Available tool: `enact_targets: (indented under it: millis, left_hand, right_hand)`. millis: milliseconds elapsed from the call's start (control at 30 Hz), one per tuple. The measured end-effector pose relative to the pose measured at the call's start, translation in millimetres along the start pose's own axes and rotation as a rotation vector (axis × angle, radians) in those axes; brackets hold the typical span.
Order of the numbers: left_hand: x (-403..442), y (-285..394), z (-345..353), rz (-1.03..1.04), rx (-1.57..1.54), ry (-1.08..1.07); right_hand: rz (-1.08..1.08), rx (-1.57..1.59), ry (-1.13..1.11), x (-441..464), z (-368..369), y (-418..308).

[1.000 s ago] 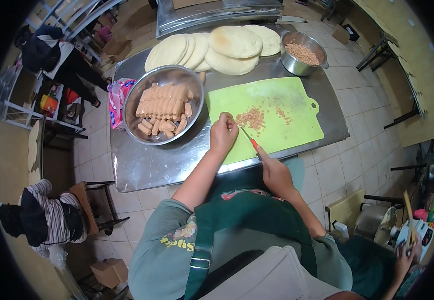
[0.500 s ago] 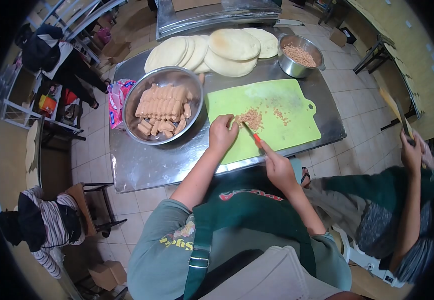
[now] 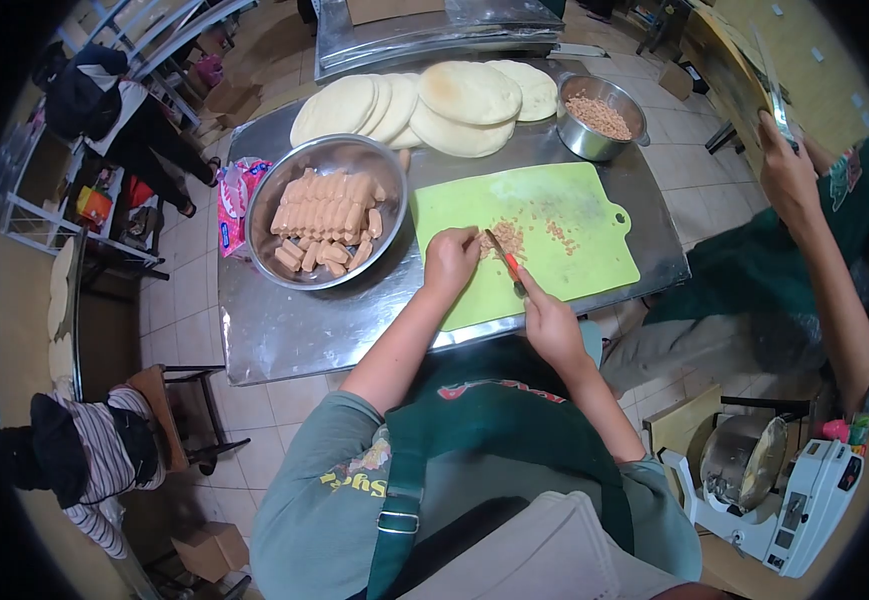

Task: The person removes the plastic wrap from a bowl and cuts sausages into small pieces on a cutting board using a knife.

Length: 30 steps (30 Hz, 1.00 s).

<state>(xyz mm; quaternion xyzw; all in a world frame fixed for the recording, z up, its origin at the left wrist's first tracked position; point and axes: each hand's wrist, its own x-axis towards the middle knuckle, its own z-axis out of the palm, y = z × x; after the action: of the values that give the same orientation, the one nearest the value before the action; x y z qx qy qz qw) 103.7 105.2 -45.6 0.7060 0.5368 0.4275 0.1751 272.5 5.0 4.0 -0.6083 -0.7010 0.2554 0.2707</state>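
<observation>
My right hand [image 3: 554,325] grips a knife [image 3: 511,262] with a red and dark handle. Its blade points up and left over chopped pinkish sausage pieces [image 3: 507,238] on a bright green cutting board [image 3: 574,280]. Just left of the blade, my left hand [image 3: 451,260] rests on the board with its fingers curled in; whatever they pinch is hidden. A large steel bowl [image 3: 272,185] stands left of the board, with rows of whole sausages [image 3: 324,205] and shorter lengths inside.
Round flatbreads [image 3: 469,90] lie along the table's far side. Behind the board stands a steel pot [image 3: 594,148] of chopped pieces. A pink package [image 3: 237,195] sits by the bowl. At right, a co-worker's hand [image 3: 789,175] holds up a knife [image 3: 776,100]; a white machine [image 3: 809,510] stands below.
My right hand has shifted slightly, and the knife blade now stands more upright. At right, the co-worker has moved forward and raised the hand with the blade, uncovering the white machine.
</observation>
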Motion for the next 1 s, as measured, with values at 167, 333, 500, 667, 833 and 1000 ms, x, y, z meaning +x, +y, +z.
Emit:
enact_targets:
  millis: [167, 333, 500, 667, 833, 1000]
  left_hand:
    - [0, -3, 2, -0.077, -0.016, -0.019]
    - [0, -6, 5, -0.063, -0.018, -0.008]
    - [1, -5, 4, -0.066, -0.011, -0.023]
    - [6, -2, 4, -0.077, -0.02, -0.008]
    - [6, 1, 3, -0.091, -0.062, -0.03]
    - [6, -2, 7, -0.138, -0.096, -0.007]
  right_hand:
    - [-0.011, -0.026, -0.012, 5, 4, -2]
    - [-0.032, -0.033, -0.014, 7, 7, -1]
    - [-0.066, -0.06, -0.015, 8, 7, 0]
    - [-0.083, -0.113, -0.028, 12, 8, 2]
    - [-0.085, -0.07, -0.045, 22, 8, 3]
    - [-0.046, -0.146, -0.091, 11, 3, 1]
